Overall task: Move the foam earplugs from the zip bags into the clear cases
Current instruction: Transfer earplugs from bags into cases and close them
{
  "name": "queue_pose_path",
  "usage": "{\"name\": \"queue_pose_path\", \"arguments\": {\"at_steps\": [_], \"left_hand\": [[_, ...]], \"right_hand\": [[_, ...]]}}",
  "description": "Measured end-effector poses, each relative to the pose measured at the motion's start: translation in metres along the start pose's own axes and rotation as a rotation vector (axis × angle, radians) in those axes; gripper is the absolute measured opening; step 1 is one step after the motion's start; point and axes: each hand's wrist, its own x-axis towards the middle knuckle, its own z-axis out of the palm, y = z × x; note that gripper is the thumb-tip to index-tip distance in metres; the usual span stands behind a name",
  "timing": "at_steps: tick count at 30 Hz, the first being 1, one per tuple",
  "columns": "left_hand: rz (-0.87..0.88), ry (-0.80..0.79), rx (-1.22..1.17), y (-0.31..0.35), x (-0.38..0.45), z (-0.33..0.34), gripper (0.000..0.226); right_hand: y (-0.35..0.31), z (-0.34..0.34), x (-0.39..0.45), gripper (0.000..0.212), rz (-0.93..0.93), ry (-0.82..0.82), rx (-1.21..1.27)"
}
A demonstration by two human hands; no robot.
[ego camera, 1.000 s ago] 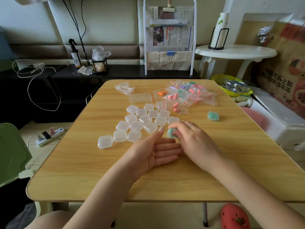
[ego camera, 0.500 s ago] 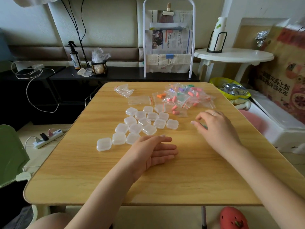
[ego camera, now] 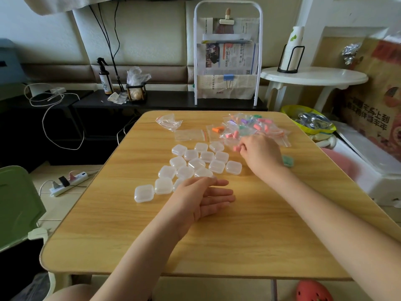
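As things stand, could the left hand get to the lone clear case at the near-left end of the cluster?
Probably yes: the left hand lies open just right of that clear case, with only bare table between them.

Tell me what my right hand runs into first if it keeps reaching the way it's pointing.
Most likely the zip bag of pink earplugs: your right hand already has its fingertips at that bag's near edge, though contact is unclear.
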Motion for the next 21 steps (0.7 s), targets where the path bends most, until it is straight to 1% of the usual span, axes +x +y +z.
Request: {"name": "queue_pose_path", "arguments": {"at_steps": [2, 4, 5, 6, 8, 11, 13, 16, 18, 21], "left_hand": [[0.047, 0.029, -0.053, 0.001, 0.000, 0.000, 0.029], [0.134, 0.075, -0.090, 0.002, 0.000, -0.001, 0.029], [0.188, 0.097, -0.083, 0.003, 0.000, -0.002, 0.029], [0.239, 0.109, -0.063, 0.004, 0.000, -0.002, 0.029], [0.299, 0.097, -0.008, 0.005, -0.002, -0.003, 0.030], [0.312, 0.099, 0.101, 0.002, -0.004, -0.003, 0.029], [0.322, 0.114, 0.144, -0.002, -0.003, -0.004, 0.023], [0.338, 0.124, 0.167, -0.005, -0.001, -0.004, 0.018], [0.337, 0.118, 0.157, -0.007, 0.000, -0.003, 0.019], [0.320, 0.095, 0.123, -0.011, 0.002, 0.000, 0.014]], "right_hand": [[-0.005, -0.018, -0.009, 0.010, -0.057, 0.227, 0.066], [-0.012, -0.035, -0.029, 0.008, -0.180, 0.433, 0.102], [-0.015, -0.040, -0.039, 0.010, -0.259, 0.483, 0.123], [-0.018, -0.045, -0.051, 0.012, -0.329, 0.489, 0.159], [-0.022, -0.048, -0.071, 0.016, -0.420, 0.445, 0.221], [-0.020, -0.045, -0.093, 0.020, -0.445, 0.407, 0.222], [-0.018, -0.044, -0.101, 0.026, -0.411, 0.355, 0.275], [-0.020, -0.050, -0.112, 0.030, -0.346, 0.235, 0.447], [-0.026, -0.054, -0.117, 0.028, -0.322, 0.182, 0.546], [-0.036, -0.055, -0.121, 0.023, -0.272, 0.126, 0.631]]}}
